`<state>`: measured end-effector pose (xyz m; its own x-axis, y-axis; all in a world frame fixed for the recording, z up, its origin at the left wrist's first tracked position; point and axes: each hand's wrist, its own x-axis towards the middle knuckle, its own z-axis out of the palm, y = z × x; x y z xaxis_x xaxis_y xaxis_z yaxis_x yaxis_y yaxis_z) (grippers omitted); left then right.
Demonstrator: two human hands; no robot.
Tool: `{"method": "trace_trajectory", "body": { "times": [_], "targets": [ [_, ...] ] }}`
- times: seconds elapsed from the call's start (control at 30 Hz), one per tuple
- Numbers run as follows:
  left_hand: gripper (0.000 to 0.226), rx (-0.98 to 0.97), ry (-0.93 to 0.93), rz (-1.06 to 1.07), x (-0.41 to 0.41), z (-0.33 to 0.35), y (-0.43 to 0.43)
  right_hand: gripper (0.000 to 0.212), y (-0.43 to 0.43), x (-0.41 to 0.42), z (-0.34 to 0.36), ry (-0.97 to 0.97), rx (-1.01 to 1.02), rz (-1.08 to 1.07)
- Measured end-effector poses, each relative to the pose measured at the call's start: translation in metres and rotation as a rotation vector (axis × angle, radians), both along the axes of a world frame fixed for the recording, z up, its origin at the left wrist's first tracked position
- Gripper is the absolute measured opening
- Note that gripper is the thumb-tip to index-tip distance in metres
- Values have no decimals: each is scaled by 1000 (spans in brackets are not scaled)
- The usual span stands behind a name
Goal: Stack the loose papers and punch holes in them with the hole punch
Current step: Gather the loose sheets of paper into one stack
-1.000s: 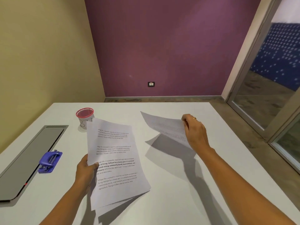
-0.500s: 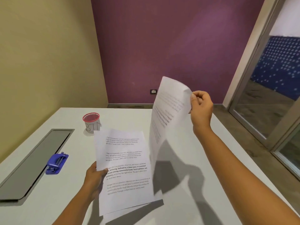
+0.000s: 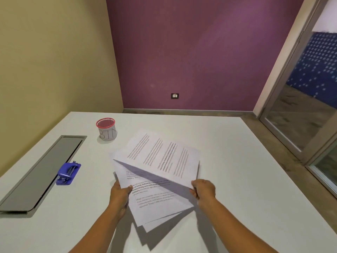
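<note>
over the middle of the white desk (image 3: 246,179), both forearms reach forward from the bottom edge. left hand (image 3: 119,195) grips the left edge of the papers (image 3: 155,205) — thumb on top, a small fanned stack tilted up off the surface. right hand (image 3: 203,190) pinches the near corner of one sheet (image 3: 164,157), fingers (image 3: 194,188) clenched on it; that sheet lies crosswise over the stack and shades it. hole punch (image 3: 67,173) — blue — sits well to the left, at the edge of a grey panel (image 3: 42,172). a red-rimmed cup (image 3: 106,129) stands farther back. purple wall (image 3: 200,52) with a socket (image 3: 174,96) ahead, glass door (image 3: 300,115) on the right.
</note>
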<state>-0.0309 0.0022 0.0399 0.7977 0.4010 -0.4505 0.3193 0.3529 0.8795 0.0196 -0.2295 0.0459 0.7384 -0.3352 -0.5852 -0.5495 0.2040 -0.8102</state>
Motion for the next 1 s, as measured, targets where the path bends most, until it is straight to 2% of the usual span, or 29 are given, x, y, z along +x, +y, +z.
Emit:
{"method": "trace_trajectory", "body": {
  "times": [0.27,0.4,0.53,0.77,0.87,1.0],
  "targets": [
    [43,-26,-9,30,7,-9,-10,24,25,-28,-14,77,-86,297],
    [39,-31,-12,34,9,-14,-13,26,32,-36,-10,153,-32,559],
    [42,7,-23,26,13,-17,-15,26,36,-36,-4,135,-107,780],
    [52,306,-49,-116,18,-3,-18,19,35,-34,6,164,-91,1082],
    [49,442,-104,-240,18,11,-15,21,25,-19,7,59,-153,962],
    [47,373,-182,-319,19,29,-7,20,3,10,0,-124,-348,573]
  ]
}}
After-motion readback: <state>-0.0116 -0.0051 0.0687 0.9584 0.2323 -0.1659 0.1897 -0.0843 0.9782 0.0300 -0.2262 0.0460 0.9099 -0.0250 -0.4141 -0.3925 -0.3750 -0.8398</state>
